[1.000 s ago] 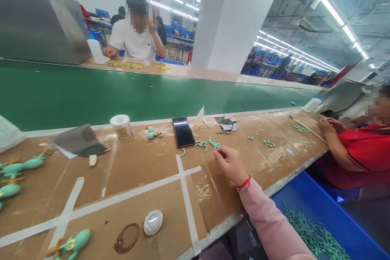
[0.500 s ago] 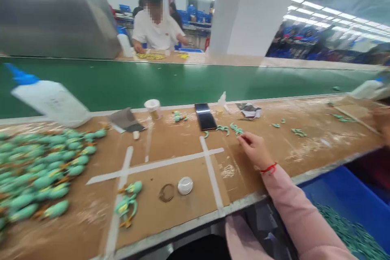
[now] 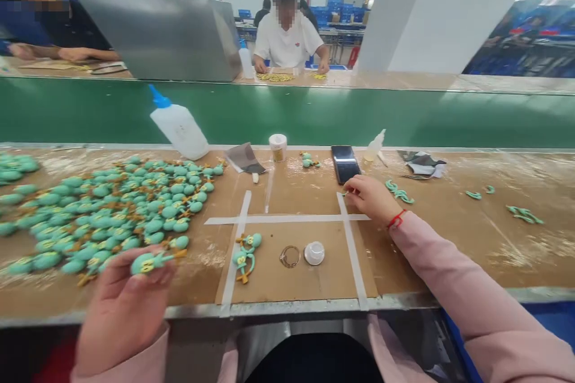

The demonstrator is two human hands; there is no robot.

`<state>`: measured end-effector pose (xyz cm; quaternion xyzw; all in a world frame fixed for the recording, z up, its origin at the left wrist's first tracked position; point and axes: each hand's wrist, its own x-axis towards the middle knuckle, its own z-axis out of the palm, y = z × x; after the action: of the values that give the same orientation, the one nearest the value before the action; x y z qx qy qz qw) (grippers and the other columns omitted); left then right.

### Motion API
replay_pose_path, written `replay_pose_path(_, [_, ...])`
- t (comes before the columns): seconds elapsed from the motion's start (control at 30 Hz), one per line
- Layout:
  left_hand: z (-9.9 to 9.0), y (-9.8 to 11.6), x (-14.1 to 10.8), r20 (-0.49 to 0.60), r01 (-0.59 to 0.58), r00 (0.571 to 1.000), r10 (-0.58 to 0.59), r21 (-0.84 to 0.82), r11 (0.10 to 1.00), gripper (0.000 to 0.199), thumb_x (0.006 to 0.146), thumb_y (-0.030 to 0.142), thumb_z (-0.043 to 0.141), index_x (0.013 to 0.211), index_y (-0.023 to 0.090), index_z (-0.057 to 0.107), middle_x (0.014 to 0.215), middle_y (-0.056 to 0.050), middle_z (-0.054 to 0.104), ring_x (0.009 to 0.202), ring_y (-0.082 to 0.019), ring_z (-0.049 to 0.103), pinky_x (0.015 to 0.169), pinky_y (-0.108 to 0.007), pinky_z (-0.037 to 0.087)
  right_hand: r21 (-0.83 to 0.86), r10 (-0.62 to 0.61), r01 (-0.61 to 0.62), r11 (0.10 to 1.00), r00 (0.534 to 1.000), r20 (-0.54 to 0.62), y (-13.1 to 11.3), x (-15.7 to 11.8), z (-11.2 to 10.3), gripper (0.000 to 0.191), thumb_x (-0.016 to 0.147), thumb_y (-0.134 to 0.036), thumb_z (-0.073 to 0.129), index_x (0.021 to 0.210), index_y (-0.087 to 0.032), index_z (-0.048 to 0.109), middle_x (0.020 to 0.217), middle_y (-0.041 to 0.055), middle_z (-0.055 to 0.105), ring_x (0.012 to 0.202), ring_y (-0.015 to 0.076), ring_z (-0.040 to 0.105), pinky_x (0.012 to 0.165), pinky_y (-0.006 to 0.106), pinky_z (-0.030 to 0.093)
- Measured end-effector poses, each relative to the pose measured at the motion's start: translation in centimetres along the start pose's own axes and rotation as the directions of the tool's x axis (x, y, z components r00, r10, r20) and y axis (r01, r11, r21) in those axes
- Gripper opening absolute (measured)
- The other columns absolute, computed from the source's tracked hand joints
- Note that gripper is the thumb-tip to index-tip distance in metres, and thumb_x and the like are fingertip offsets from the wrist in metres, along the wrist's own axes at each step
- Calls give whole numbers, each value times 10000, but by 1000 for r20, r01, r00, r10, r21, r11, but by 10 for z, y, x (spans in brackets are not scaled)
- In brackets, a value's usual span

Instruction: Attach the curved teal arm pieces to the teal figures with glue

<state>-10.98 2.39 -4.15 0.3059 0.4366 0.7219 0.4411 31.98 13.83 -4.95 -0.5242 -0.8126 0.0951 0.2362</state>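
On my feed, the tub stands left of the phone, the figurine pile farther left. I see the dropper bottle just right of the phone.

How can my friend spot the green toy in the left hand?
Find the brown table, then the pile of green toys on its left. At its near edge, the left hand holds one green toy. Its neighbours lie on the table; this one is held up.

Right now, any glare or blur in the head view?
Head view: pale glare on the green belt and a faint sheen on the phone; far-right background blurred; left hand looks slightly soft, though the green figure it holds is recognisable.
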Motion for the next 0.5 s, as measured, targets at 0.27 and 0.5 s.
replay_pose_path(0.27, [21, -15, -24, 115, 196, 977, -181, -133, 972, 362, 669, 339, 841, 987, 215, 723, 859, -20, 574, 632, -88, 461, 506, -196, 435, 186, -643, 637, 748, 628, 439, -142, 71, 44, 263, 805, -253, 715, 1064, -230, 676, 1047, 53, 656, 864, 177, 596, 691, 282, 408])
replay_pose_path(0.5, [18, -16, -23, 20, 268, 963, -270, -228, 936, 313, 698, 349, 818, 945, 206, 690, 824, 10, 535, 575, -63, 408, 504, -193, 452, 50, -633, 745, 665, 528, 566, -170, 96, 69, 196, 860, -265, 616, 1049, -230, 650, 1017, 43, 673, 804, 169, 606, 573, 270, 338])
